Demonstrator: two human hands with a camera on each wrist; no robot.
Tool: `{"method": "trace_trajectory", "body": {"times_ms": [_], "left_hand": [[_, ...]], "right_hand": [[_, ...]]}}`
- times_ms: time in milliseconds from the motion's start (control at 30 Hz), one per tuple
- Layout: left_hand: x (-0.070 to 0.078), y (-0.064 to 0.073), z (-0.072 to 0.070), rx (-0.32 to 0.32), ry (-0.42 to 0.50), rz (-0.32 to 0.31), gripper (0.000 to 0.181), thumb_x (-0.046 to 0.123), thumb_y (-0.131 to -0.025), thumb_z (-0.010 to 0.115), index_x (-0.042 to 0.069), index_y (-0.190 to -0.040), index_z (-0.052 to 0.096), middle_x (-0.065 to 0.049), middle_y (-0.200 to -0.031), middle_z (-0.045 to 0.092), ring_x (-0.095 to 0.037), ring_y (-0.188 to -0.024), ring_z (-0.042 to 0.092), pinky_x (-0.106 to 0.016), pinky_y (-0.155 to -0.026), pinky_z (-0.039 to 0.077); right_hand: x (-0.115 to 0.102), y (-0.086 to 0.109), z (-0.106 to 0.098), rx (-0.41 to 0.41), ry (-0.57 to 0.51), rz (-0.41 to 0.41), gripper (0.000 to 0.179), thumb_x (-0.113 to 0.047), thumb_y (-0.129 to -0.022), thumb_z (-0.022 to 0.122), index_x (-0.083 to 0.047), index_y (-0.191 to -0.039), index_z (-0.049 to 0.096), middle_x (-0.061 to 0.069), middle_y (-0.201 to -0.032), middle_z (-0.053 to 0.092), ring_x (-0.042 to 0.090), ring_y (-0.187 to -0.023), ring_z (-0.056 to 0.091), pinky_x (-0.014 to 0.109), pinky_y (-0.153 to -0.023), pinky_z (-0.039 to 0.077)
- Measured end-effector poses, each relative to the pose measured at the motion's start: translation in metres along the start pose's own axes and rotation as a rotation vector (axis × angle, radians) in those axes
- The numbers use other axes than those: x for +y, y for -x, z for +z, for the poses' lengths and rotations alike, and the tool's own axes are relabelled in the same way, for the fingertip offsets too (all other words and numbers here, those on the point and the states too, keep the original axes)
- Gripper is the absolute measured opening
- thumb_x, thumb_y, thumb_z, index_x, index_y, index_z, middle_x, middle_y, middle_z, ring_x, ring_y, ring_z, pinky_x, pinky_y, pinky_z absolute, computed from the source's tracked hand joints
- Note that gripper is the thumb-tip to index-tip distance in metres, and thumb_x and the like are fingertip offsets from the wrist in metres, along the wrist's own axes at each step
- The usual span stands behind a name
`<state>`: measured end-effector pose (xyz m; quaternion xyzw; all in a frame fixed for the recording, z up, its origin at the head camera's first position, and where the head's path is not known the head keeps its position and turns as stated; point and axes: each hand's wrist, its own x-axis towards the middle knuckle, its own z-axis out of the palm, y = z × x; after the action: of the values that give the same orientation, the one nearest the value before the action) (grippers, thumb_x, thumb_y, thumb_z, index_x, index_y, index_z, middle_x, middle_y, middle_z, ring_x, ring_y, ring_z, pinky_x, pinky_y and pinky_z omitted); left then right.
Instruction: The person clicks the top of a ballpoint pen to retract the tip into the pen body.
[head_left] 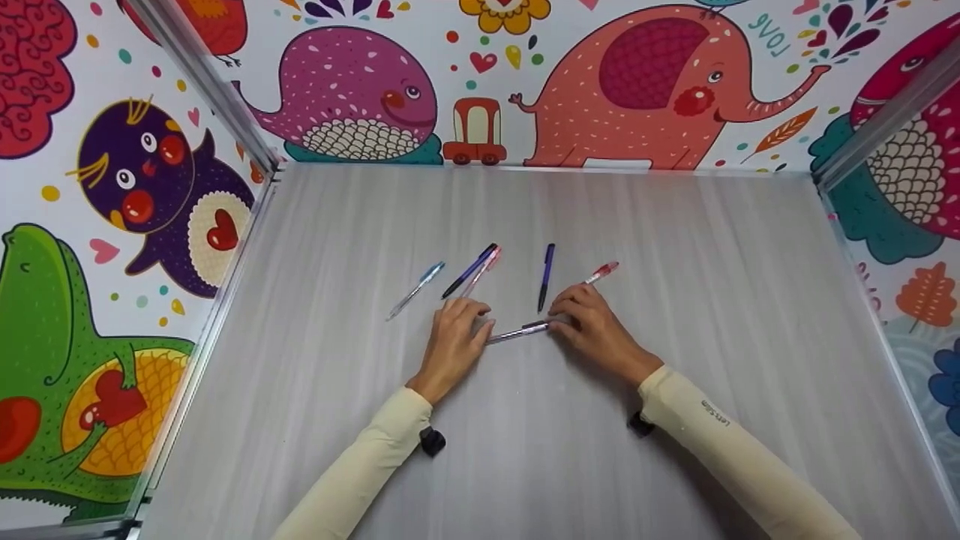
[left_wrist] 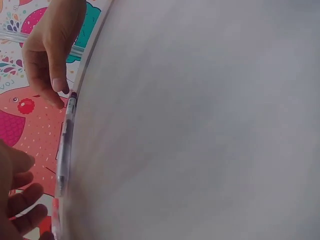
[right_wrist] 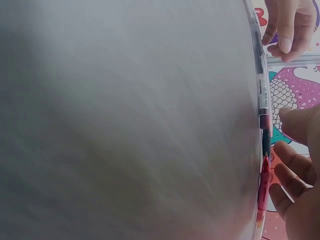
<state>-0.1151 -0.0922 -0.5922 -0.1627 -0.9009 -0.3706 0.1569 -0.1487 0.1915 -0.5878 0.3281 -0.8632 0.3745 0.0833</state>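
Note:
A clear-barrelled pen with a dark end (head_left: 519, 332) lies on the table between the two hands. My left hand (head_left: 454, 337) is at its left end, fingers loosely bent and thumb toward the barrel. By the dark end is my right hand (head_left: 600, 330), its fingers spread and relaxed in the right wrist view, with a red pen (right_wrist: 263, 190) in front of them. Beyond the left hand, a dark blue pen (head_left: 466, 274) lies alongside a pink pen (head_left: 484, 268). Another blue pen (head_left: 546, 277) points away from me, just left of the right hand's fingers.
A light blue clear pen (head_left: 416, 289) lies at the far left of the group. The grey table (head_left: 480, 465) is bordered by metal frame posts (head_left: 217, 82) and cartoon-printed walls (head_left: 637, 97) at the back and sides.

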Motion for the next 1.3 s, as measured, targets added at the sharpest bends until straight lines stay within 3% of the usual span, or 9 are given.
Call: {"method": "trace_trajectory", "body": {"times_ms": [433, 767, 1300], "left_hand": [[-0.005, -0.014, 0.006, 0.100, -0.135, -0.070, 0.026, 0.013, -0.099, 0.083, 0.002, -0.121, 0.075, -0.012, -0.119, 0.072, -0.031, -0.116, 0.062, -0.050, -0.095, 0.050], [-0.010, -0.023, 0.011, 0.050, -0.289, -0.145, 0.029, 0.016, -0.102, 0.080, 0.001, -0.126, 0.074, -0.013, -0.117, 0.068, -0.031, -0.110, 0.059, -0.049, -0.090, 0.045], [-0.015, -0.038, 0.022, 0.049, -0.449, -0.118, 0.024, 0.018, -0.103, 0.077, 0.000, -0.119, 0.074, -0.015, -0.114, 0.069, -0.033, -0.110, 0.059, -0.051, -0.089, 0.042]], "right_hand": [[0.002, -0.013, -0.003, -0.023, -0.012, 0.047, 0.016, -0.001, -0.095, 0.085, -0.001, -0.110, 0.080, 0.013, -0.119, 0.070, 0.032, -0.120, 0.059, 0.044, -0.104, 0.051], [0.005, -0.015, -0.002, 0.005, -0.014, 0.004, 0.016, 0.000, -0.093, 0.087, 0.000, -0.107, 0.080, 0.013, -0.115, 0.071, 0.033, -0.117, 0.060, 0.045, -0.102, 0.051], [0.001, -0.013, -0.001, -0.010, -0.036, 0.029, 0.016, -0.001, -0.094, 0.085, -0.001, -0.109, 0.080, 0.014, -0.118, 0.070, 0.032, -0.119, 0.059, 0.040, -0.103, 0.050]]}}
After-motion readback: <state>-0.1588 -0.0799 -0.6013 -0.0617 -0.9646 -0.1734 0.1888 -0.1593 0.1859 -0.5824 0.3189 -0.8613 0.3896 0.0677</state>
